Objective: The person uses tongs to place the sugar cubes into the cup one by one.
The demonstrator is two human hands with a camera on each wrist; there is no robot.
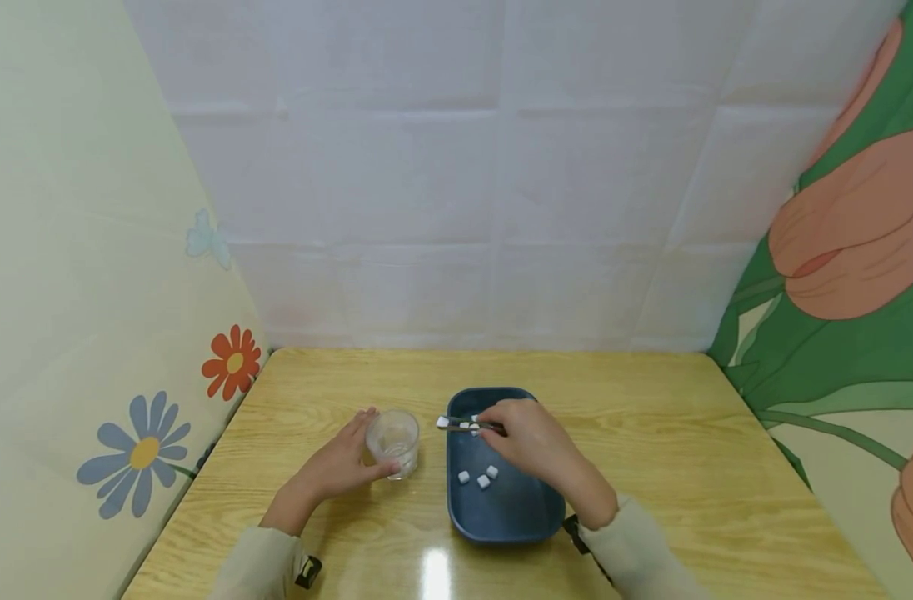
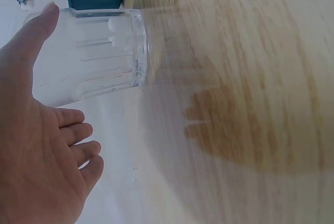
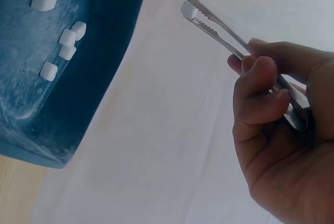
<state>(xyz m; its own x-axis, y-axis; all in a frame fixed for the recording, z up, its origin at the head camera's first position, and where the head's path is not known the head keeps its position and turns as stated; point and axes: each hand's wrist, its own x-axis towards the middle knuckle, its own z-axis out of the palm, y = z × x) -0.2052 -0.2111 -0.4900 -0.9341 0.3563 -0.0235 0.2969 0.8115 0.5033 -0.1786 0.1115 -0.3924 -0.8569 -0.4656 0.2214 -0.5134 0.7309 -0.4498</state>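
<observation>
On the yellow wood-grained counter (image 1: 651, 433): a clear, round drinking glass (image 1: 394, 429) stands upright, just left of a dark blue, rectangular tray (image 1: 520, 504) with rounded corners.
Left hand (image 1: 340, 462): I see it curved loosely around the glass, thumb against the wall, the other fingers partly curled, well apart from the thumb.
Right hand (image 1: 535, 437): fingers curled around slim, silver metal tongs (image 3: 231, 32) with toothed edges, above the tray.
Tongs' tips: parted only by the small white cube (image 1: 443, 422) they grip, just past the tray's left rim, near the glass.
Inside the tray: loose white cubes (image 1: 483, 482), three together nearer the person, others toward the far end.
Through the glass: pale shapes (image 2: 120, 24); I cannot tell whether they sit inside or behind.
Backdrop: a creased white sheet (image 1: 426, 183).
</observation>
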